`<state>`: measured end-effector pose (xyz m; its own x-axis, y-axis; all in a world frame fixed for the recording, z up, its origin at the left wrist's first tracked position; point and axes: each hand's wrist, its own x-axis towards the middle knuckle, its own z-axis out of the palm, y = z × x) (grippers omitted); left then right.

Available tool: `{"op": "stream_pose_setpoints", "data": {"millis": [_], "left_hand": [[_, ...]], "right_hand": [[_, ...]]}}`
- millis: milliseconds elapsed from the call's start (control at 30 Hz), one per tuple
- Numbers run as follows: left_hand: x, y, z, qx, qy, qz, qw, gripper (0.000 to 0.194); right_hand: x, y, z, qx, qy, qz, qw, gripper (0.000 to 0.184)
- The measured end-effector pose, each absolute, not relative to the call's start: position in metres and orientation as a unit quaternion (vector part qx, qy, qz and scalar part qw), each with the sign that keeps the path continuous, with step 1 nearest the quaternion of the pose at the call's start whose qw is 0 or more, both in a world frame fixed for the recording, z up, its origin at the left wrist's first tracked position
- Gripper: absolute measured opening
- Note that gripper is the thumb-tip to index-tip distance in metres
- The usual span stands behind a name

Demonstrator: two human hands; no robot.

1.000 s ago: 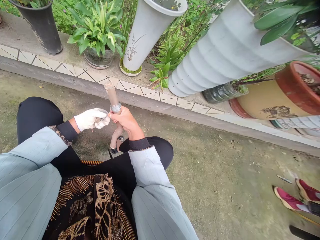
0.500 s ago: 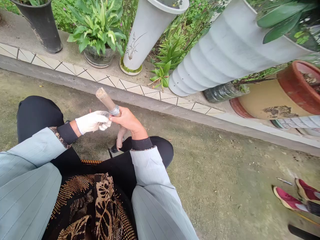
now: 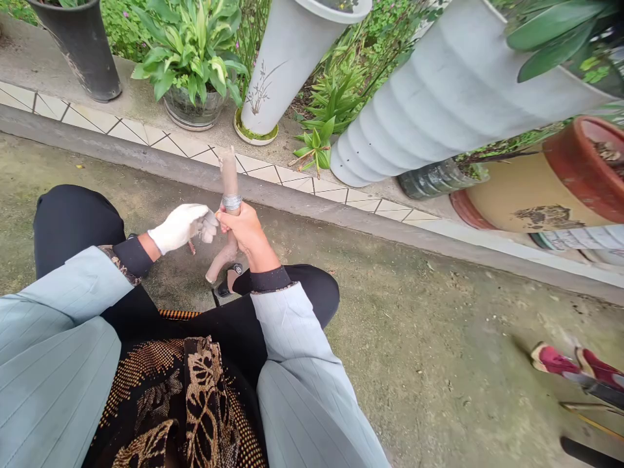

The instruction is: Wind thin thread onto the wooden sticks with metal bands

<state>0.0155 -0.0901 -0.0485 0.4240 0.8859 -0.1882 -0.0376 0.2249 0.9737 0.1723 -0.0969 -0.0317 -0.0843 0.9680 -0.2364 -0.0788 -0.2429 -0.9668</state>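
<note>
My right hand (image 3: 246, 231) is bare and closed around a crooked, pale brown stick (image 3: 229, 172) that looks like a piece of branch. Several turns of silvery wire (image 3: 231, 201) wrap the stick just above my fingers. Its top end is rough, and its lower part (image 3: 221, 261) bends to the left beneath my hand. Beside it on the left, my left hand (image 3: 182, 227) wears a white glove with the fingers curled in. The gloved fingertips come close to my right thumb; whatever they pinch is too small to make out.
Beyond a tiled ledge (image 3: 131, 130) stand potted plants, among them a tall white pot (image 3: 283, 71), a ribbed white pot (image 3: 414, 97) and a tan and red pot (image 3: 511, 188). At the right, another person's red shoes (image 3: 556, 359) rest on the concrete ground.
The stick has turned from leaning left to nearly upright, and its lower bend has swung left. My gloved hand has shifted slightly beside it. One red shoe has moved closer to the other.
</note>
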Motion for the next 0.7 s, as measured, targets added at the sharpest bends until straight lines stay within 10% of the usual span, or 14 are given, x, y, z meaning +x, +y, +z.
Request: {"op": "stream_pose_setpoints", "data": {"millis": [200, 700], "left_hand": [[0.012, -0.087, -0.042, 0.284, 0.317, 0.230, 0.876, 0.018], [0.018, -0.097, -0.037, 0.346, 0.317, 0.288, 0.835, 0.015]], "right_hand": [[0.177, -0.100, -0.027, -0.495, -0.510, 0.587, 0.388, 0.020], [0.181, -0.098, -0.020, -0.529, -0.555, 0.515, 0.382, 0.018]]}}
